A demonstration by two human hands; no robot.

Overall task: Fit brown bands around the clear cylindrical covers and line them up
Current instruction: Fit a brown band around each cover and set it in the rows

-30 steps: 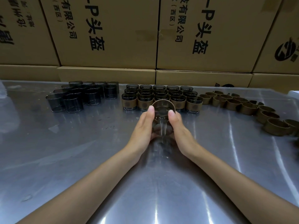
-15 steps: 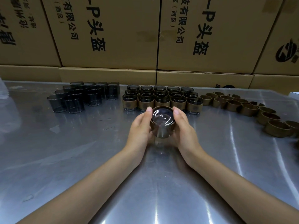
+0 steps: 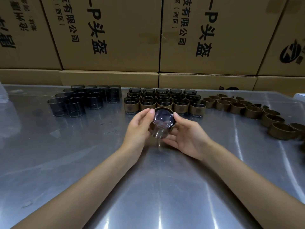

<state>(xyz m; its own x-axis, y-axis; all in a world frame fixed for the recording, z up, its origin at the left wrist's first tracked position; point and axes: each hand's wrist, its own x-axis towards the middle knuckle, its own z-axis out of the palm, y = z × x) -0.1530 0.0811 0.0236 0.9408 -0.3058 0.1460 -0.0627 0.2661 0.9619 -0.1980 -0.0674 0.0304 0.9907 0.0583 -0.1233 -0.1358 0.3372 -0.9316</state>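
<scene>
I hold one clear cylindrical cover (image 3: 162,123) tipped toward me above the steel table, a brown band around its far rim. My left hand (image 3: 138,128) grips its left side and my right hand (image 3: 184,134) cups its right side and underside. Behind it stand several banded covers (image 3: 165,101) in neat rows. Bare dark-tinted covers (image 3: 84,100) cluster at the back left. Loose brown bands (image 3: 250,109) trail along the back right.
The steel table (image 3: 82,162) reflects light in front of my arms. Stacked cardboard boxes (image 3: 115,38) wall off the far edge. A white object (image 3: 301,95) peeks in at the right edge.
The cover has been lifted off the table and tipped so its closed end faces me. My right hand has slid under it, palm up.
</scene>
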